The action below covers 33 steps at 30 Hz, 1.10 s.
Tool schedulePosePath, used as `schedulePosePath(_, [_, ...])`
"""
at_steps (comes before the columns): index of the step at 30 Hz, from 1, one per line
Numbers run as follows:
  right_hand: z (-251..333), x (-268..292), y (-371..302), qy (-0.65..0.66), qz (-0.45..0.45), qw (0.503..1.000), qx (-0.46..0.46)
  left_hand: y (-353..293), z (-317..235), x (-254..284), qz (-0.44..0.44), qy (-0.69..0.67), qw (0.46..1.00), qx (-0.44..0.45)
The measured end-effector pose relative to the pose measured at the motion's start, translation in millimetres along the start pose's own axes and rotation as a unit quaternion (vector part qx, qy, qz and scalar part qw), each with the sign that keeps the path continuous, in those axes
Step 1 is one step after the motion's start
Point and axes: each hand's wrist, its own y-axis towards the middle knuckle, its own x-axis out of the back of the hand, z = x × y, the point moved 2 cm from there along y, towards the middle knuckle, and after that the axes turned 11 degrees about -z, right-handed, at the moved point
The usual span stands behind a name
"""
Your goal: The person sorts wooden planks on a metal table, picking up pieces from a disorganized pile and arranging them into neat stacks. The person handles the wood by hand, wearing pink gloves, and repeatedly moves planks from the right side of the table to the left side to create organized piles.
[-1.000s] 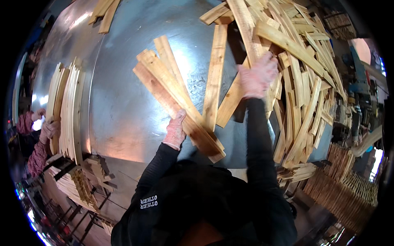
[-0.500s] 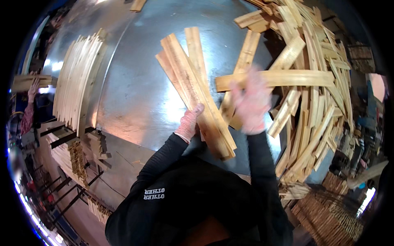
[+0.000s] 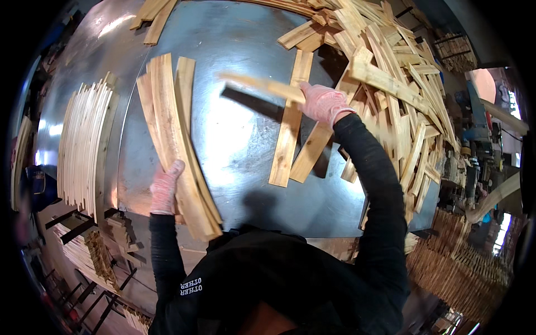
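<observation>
My left hand point(image 3: 166, 188), in a pinkish knit glove, is closed around a small bundle of wooden boards point(image 3: 173, 134), thumb on top. The boards fan apart slightly at their far ends. Out to the right, my gloved right hand point(image 3: 325, 103) grips the near end of another wooden board point(image 3: 259, 84). That board is blurred, points left and is raised above the metal table point(image 3: 234, 151), casting a dark shadow. Below my right hand, a loose board point(image 3: 289, 134) lies on the table, with a second loose board point(image 3: 312, 151) beside it.
A big jumbled heap of boards point(image 3: 391, 100) covers the table's right side. On the left stands a neat row of pale strips point(image 3: 84, 145). A few boards point(image 3: 153, 17) lie at the far left edge. Stacked wood point(image 3: 458, 268) sits at the lower right.
My right hand, blurred over a board lying crosswise, now holds a board lifted off the table. My left hand and its bundle have shifted left, and the whole view has shifted too.
</observation>
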Motion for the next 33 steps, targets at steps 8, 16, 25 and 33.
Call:
schedulePosePath(8, [145.7,-115.7,20.5,0.366,-0.038,0.899,-0.236,12.4,-1.2,-53.0,-0.166,0.423,0.856,-0.247])
schedulePosePath(16, [204.4,-83.1,-32.5,0.185,-0.074,0.979,0.038,10.2,16.8,-47.8,-0.126,0.539,0.789,-0.266])
schedulePosePath(25, [-9.2,-83.9,19.7,0.061,-0.376,0.827,-0.413,2.4,-8.9,-54.6,-0.065,0.511,0.838,-0.184])
schedulePosePath(33, [180.7,-126.9,-13.3,0.643,-0.191,0.715,-0.198,12.5,33.1,-20.7,-0.081,0.475,0.852,-0.203])
